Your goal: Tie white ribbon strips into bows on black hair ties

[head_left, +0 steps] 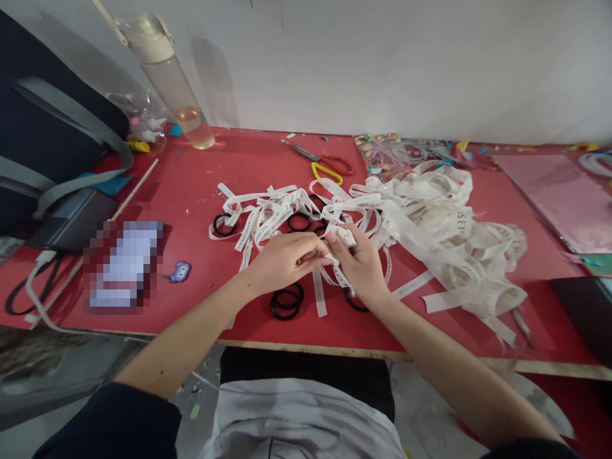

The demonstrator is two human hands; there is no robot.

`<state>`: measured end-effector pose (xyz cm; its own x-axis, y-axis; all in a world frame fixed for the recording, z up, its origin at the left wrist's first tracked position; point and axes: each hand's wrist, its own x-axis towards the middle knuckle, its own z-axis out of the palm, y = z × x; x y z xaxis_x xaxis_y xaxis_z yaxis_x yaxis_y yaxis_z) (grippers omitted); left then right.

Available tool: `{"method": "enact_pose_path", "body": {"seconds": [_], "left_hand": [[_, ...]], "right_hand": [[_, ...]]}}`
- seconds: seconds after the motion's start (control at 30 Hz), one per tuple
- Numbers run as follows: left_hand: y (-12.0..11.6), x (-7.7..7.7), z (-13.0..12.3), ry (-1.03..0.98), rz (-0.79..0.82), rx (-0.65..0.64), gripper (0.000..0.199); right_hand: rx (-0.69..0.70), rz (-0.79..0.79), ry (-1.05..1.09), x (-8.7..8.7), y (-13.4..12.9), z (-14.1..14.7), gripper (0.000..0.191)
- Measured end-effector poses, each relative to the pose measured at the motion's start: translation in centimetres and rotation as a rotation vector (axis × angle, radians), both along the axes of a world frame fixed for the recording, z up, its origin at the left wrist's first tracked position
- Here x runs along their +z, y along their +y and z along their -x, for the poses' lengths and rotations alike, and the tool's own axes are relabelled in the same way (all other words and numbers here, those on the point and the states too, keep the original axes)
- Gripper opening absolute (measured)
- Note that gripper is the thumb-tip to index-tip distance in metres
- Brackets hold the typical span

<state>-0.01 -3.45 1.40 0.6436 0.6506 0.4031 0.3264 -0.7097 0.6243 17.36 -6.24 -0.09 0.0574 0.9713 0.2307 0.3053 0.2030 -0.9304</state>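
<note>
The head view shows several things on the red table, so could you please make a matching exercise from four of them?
1. Ribbon
2. Scissors
3. Bottle
4. Rings

A. partly filled
B. black
C. white, held by left hand and right hand
D. one red handle, one yellow

Pairs: 1-C, 2-D, 3-A, 4-B

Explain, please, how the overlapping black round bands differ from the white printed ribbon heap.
The overlapping black round bands are rings; the white printed ribbon heap is loose, flat strips. The bands look plain, while the heap carries dark lettering. The bands cover far less area than the heap. Both lie on the red tabletop.
</note>
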Motion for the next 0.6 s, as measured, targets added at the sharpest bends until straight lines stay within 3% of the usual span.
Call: {"method": "enact_pose_path", "body": {"seconds": [0.27,0.6], "left_hand": [[-0.24,0.70,-0.16,-0.054,0.270,-0.010,0.029],[-0.15,0.92,-0.12,-0.077,0.352,-0.041,0.035]], "right_hand": [[-0.066,-0.026,-0.061,-0.31,-0.21,-0.09,0.036],[-0.090,-0.059,-0.106,-0.02,-0.36,-0.03,0.037]]}}
